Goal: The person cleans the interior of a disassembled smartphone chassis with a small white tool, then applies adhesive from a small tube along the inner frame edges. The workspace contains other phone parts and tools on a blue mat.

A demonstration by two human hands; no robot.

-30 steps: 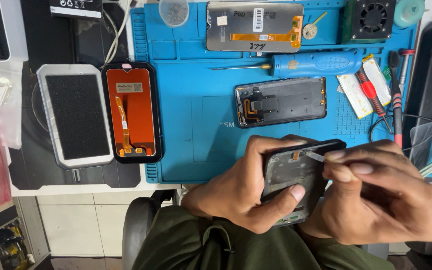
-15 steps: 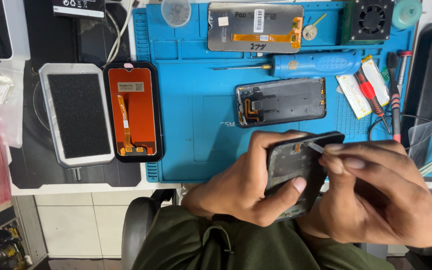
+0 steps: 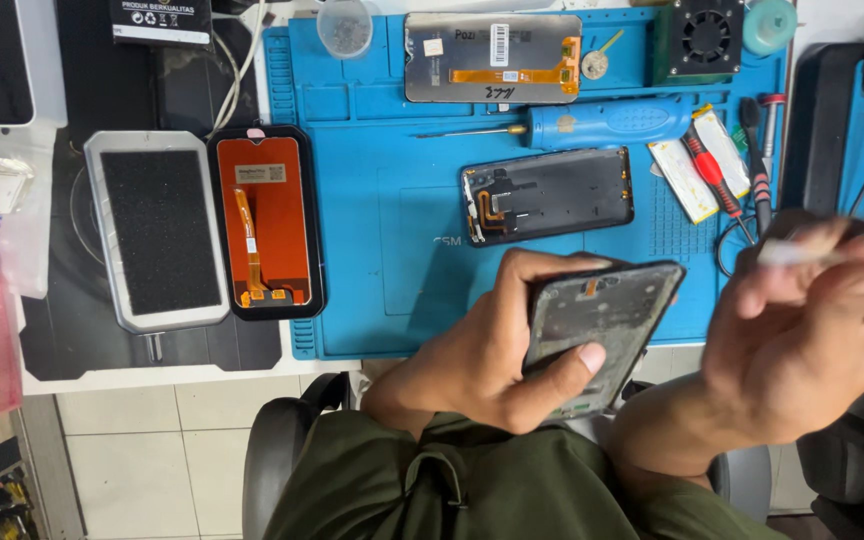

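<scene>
Holding the dark phone frame above the near edge of the blue work mat, my left hand wraps it, thumb across its face. My right hand, apart from it, pinches a thin white tool. A clear round cup with small screws sits at the mat's far edge.

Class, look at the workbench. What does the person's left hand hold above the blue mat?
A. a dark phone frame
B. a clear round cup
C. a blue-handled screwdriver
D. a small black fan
A: the left hand wraps its thumb and fingers around the dark phone frame, while the blue-handled screwdriver lies untouched on the blue mat.
</scene>
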